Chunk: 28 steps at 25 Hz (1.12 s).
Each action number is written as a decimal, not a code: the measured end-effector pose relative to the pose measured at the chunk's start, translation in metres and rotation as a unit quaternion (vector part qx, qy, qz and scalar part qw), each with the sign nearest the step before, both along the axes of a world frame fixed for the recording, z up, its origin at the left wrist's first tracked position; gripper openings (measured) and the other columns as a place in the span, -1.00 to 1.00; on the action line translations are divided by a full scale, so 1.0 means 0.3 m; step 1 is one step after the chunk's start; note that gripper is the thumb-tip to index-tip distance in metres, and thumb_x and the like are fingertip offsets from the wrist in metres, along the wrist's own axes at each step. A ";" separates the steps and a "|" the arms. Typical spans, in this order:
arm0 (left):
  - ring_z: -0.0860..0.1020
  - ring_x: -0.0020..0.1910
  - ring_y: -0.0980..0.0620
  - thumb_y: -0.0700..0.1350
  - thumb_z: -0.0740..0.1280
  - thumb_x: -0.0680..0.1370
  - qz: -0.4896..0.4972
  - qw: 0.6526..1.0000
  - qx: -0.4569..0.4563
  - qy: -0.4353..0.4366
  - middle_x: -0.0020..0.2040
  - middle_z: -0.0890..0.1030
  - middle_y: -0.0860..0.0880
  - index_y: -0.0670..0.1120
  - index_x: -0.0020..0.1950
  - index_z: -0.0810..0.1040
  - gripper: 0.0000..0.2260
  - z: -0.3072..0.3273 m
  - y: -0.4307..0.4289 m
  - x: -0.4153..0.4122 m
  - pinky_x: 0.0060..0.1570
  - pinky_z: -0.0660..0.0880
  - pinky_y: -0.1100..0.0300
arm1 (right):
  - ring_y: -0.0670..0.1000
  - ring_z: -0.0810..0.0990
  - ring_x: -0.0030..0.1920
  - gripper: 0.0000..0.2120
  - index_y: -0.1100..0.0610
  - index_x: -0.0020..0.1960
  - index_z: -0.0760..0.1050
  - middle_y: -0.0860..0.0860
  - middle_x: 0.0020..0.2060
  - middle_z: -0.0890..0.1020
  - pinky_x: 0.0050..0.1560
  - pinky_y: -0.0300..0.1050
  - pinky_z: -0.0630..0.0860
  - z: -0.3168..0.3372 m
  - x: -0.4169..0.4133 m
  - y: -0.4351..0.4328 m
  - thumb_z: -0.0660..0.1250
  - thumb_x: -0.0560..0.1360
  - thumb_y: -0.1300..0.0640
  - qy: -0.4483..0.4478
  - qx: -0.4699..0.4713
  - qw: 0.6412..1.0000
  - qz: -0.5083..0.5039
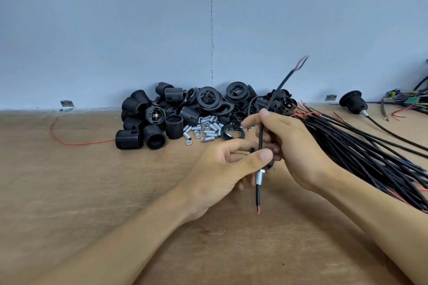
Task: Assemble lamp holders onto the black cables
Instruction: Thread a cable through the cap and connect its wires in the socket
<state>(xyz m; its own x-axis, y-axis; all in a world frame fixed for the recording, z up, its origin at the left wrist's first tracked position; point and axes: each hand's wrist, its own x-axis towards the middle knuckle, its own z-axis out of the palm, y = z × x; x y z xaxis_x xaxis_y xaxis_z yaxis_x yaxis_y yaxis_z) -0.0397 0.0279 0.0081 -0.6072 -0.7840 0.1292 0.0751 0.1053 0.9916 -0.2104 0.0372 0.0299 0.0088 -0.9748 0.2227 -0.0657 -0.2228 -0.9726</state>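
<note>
Now: both hands just in front of lamp-holder pile (185, 113). Left hand (222, 169) curled, thumb and fingers pinching black holder part (270, 165) with metal nipple (259, 178). Right hand (298, 146) pinches black cable (260, 134) threaded through nipple. Cable bundle (370, 159) right of pile.

Soft even light; faint shadows; wide-angle bending; blurred cable tip (302, 62)

bare tabletop (69, 192) left, cable bundle (370, 157) right
</note>
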 end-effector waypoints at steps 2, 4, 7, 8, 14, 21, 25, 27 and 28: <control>0.57 -0.29 0.04 0.06 0.50 0.49 0.010 0.999 0.021 0.024 -0.08 0.74 -0.12 -0.10 0.13 0.65 -0.69 -0.012 -0.004 -0.011 -0.32 0.48 0.29 | -0.03 0.49 -0.46 -0.60 0.08 0.01 0.66 0.01 -0.37 0.57 -0.46 -0.30 0.35 -0.004 0.009 0.005 0.10 0.68 -0.09 0.021 0.039 0.997 0.056; 0.57 -0.33 0.04 -0.03 0.52 0.49 0.019 0.997 0.043 0.069 -0.12 0.72 -0.15 -0.13 0.12 0.66 -0.72 -0.020 -0.014 -0.013 -0.32 0.51 0.26 | 0.01 0.55 -0.39 -0.60 0.07 0.08 0.65 0.02 -0.31 0.66 -0.42 -0.29 0.38 -0.003 0.014 0.007 0.08 0.69 -0.08 0.040 0.042 0.996 0.064; 0.60 -0.30 -0.02 -0.09 0.51 0.49 0.029 0.991 0.045 0.122 -0.15 0.69 -0.17 -0.09 0.16 0.67 -0.74 -0.021 -0.033 -0.005 -0.26 0.57 0.20 | 0.01 0.46 -0.26 -0.63 0.02 0.14 0.65 0.01 -0.27 0.58 -0.28 -0.14 0.41 -0.003 0.012 0.010 0.11 0.69 -0.09 0.100 -0.001 0.995 0.025; 0.60 -0.29 -0.04 -0.08 0.52 0.49 0.039 0.989 0.047 0.136 -0.17 0.68 -0.17 -0.08 0.16 0.67 -0.74 -0.019 -0.042 -0.001 -0.24 0.58 0.19 | 0.02 0.47 -0.24 -0.64 0.00 0.14 0.65 0.05 -0.25 0.54 -0.25 -0.09 0.44 -0.006 0.015 0.013 0.12 0.68 -0.11 0.104 0.001 0.994 0.030; 0.56 -0.39 0.02 -0.08 0.48 0.51 0.150 0.983 -0.007 0.107 -0.27 0.64 -0.10 -0.11 0.07 0.64 -0.81 -0.025 -0.069 0.013 -0.40 0.48 0.24 | 0.01 0.42 -0.45 -0.61 0.10 -0.02 0.50 0.11 -0.27 0.59 -0.47 -0.17 0.34 -0.020 0.068 0.028 0.06 0.70 -0.13 0.069 0.069 0.991 0.093; 0.57 -0.39 0.03 -0.13 0.51 0.51 0.232 0.960 0.017 0.155 -0.24 0.71 -0.04 -0.16 0.03 0.58 -0.80 -0.029 -0.065 -0.005 -0.38 0.51 0.24 | -0.18 0.38 -0.47 -0.73 -0.04 -0.03 0.62 -0.13 -0.50 0.49 -0.36 -0.27 0.33 -0.013 -0.015 -0.005 0.23 0.61 -0.16 0.336 -0.038 0.940 -0.047; 0.61 -0.37 0.02 -0.15 0.53 0.50 0.303 0.934 0.052 0.180 -0.27 0.69 -0.06 -0.19 0.04 0.53 -0.76 -0.026 -0.085 0.008 -0.35 0.54 0.22 | -0.21 0.51 -0.36 -0.71 -0.13 -0.05 0.65 -0.27 -0.44 0.56 -0.33 -0.18 0.41 0.002 -0.075 -0.018 0.25 0.53 -0.27 0.430 -0.063 0.890 -0.135; 0.65 -0.35 0.00 -0.19 0.53 0.50 0.317 0.927 0.056 0.191 -0.24 0.68 -0.08 -0.20 0.03 0.54 -0.78 -0.028 -0.089 0.011 -0.33 0.57 0.22 | -0.19 0.54 -0.28 -0.69 -0.15 -0.11 0.63 -0.26 -0.42 0.58 -0.28 -0.13 0.43 0.002 -0.102 -0.026 0.25 0.49 -0.31 0.451 -0.065 0.872 -0.178; 0.67 -0.34 -0.02 -0.21 0.52 0.50 0.320 0.924 0.063 0.199 -0.24 0.68 -0.09 -0.21 0.04 0.55 -0.79 -0.030 -0.088 0.010 -0.32 0.58 0.22 | -0.17 0.54 -0.25 -0.70 -0.15 -0.12 0.62 -0.22 -0.42 0.57 -0.27 -0.12 0.42 0.002 -0.113 -0.030 0.25 0.49 -0.32 0.463 -0.068 0.862 -0.197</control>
